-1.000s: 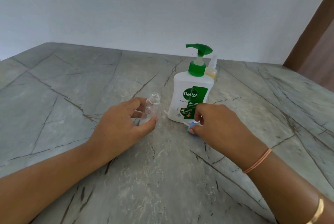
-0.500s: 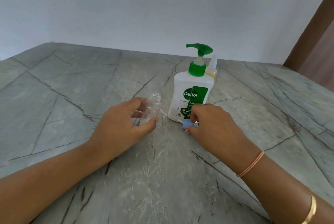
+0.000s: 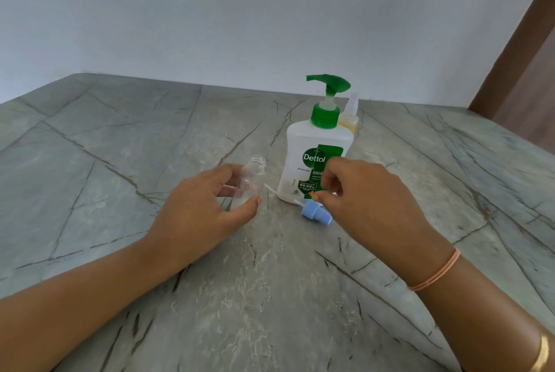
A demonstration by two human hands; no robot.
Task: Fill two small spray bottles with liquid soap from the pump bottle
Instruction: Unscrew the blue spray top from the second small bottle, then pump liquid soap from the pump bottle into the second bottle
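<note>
Hidden or unclear first. The second spray bottle (image 3: 350,116) stands behind the pump bottle (image 3: 312,158), on the side toward the worktop's far edge; we see only its pale nozzle and a shoulder of yellow liquid, the rest is covered. The right hand (image 3: 369,200) covers the lower right of the pump bottle's label. Its fingers are curled, the thumb tip right at the upper end of the blue spray cap (image 3: 316,213); we cannot tell whether it pinches the cap or merely hangs beside it. The cap lies on its side on the worktop (image 3: 90,161), its thin white dip tube (image 3: 277,192) running toward the clear spray bottle (image 3: 252,181).

The left hand (image 3: 204,206) grips the clear spray bottle, thumb in front, fingers behind and seen through the plastic. The bottle stands upright near the worktop's middle, neck open, just left of the pump bottle. Contents hard to judge; it looks clear.

Surroundings: a thread band (image 3: 437,274) on the right wrist, a gold bangle (image 3: 544,353) cut off at the frame's lower right corner, a brown door frame (image 3: 522,59) past the worktop's right edge.
</note>
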